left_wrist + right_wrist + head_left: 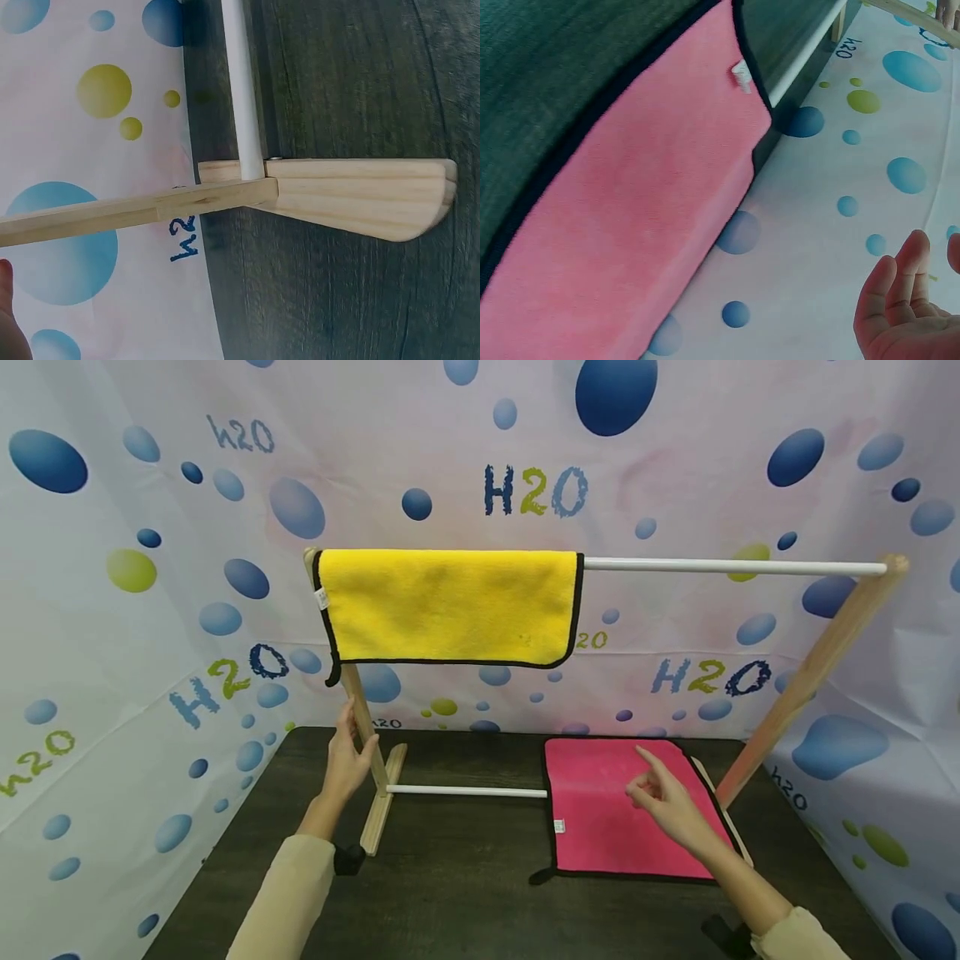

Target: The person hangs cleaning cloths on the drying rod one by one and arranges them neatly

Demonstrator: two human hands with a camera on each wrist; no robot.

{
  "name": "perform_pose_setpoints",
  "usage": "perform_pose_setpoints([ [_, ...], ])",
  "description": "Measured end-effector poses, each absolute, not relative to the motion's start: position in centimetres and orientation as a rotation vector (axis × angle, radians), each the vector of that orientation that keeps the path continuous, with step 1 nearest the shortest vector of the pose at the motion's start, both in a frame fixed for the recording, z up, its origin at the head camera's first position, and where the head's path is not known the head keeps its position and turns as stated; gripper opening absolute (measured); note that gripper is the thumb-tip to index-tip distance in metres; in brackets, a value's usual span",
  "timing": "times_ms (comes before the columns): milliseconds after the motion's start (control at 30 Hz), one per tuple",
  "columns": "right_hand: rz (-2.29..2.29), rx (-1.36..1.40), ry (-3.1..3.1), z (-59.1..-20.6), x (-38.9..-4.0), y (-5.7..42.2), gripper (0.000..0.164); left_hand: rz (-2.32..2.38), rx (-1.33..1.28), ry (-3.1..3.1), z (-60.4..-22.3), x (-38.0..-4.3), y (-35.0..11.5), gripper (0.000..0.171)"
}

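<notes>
"Left grip (348,756) is standing at the left post (377,770), with thumb and fingers spread. Whether it is touching the wood, I cannot surely tell."

"And what is the right grip (666,806) doing?"

"It is hovering above the pink cloth (600,827). Its index finger is pointing forward, the other fingers are bending loosely, and it is pinching nothing."

"How far is the work going?"

"In my judgement, about half. The yellow cloth (450,606) is already hanging over the left part of the upper bar (735,566). The pink cloth is not yet hanging; it is lying on the right side of the tabletop (450,877) and is covering one part of the lower bar (468,791)."

"Which way are these cloths pointing?"

"The yellow one is running with its long axis along the upper bar, from left to right, and its loop (333,672) is dangling from the lower left corner. The pink one is lying spread out, its own loop pointing left from the near left corner. Its outline is looking almost square, so I am not naming a long axis there."
</notes>
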State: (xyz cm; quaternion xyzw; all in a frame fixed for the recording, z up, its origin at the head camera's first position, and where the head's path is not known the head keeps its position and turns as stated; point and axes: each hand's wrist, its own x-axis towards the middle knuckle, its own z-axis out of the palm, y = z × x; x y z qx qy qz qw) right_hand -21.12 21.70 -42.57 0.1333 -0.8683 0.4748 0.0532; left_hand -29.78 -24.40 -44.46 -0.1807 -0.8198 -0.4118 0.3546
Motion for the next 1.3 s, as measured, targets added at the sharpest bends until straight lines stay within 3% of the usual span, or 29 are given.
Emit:
perform_pose_setpoints([
  [733, 1.676, 0.478, -2.617, -47.7, -21.2, 27.0, 0.062, -0.918, -0.440, -2.114, -45.1, -30.3, -24.4, 0.070],
  [1300, 1.298, 0.073, -2.812, -50.6, -21.3, 31.4, 0.052, -0.931, -0.477, -2.064, -45.4, -30.7, -24.4, 0.071],
])
